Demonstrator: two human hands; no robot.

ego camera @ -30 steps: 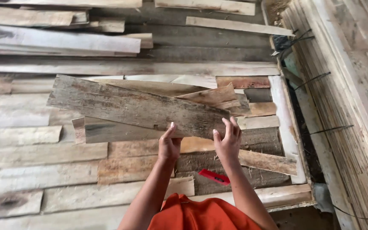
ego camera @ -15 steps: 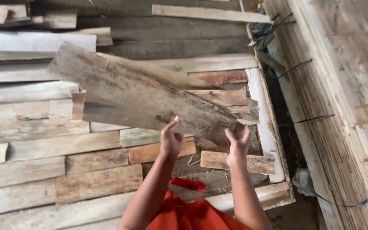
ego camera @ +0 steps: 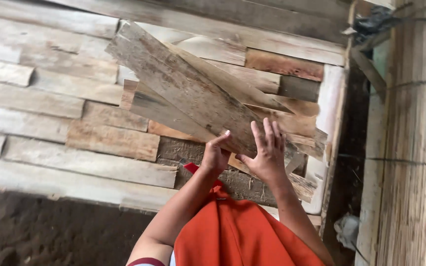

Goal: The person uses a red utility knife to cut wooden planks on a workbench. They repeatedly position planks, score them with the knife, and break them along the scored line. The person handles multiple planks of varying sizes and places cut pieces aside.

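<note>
Change: plank (ego camera: 193,88) has swung since a second ago — its far end now climbs into the upper left of the frame, where before it lay nearly level across the middle; the hands have shifted right of centre and the view has tipped closer to the stack.
Plank: grey, weathered, long and flat, running on a diagonal from upper left down to the hands at lower centre, lifted clear above the boards beneath it.
Left hand (ego camera: 216,156): clamped on the plank's near end, thumb pressed up on the top face, the other fingers curled out of sight under the edge — a tight, narrow hold.
Right hand (ego camera: 268,156): fingers spread and straight, palm laid flat against the same near end just beside the left hand; more a bracing press than a wrap, fingers wide, thumb pointing toward the left hand.
Underneath: a second loose board (ego camera: 173,113) lies at a shallower angle just below the held plank, partly covered by it.
Stack (ego camera: 65,98): rows of pale and reddish boards laid side by side, filling the left and centre.
Red tool (ego camera: 191,168): a small red piece peeks out by the left wrist; what it is, cannot tell.
Right edge: upright pale slats (ego camera: 410,148).
Bottom: orange garment (ego camera: 237,231).
</note>
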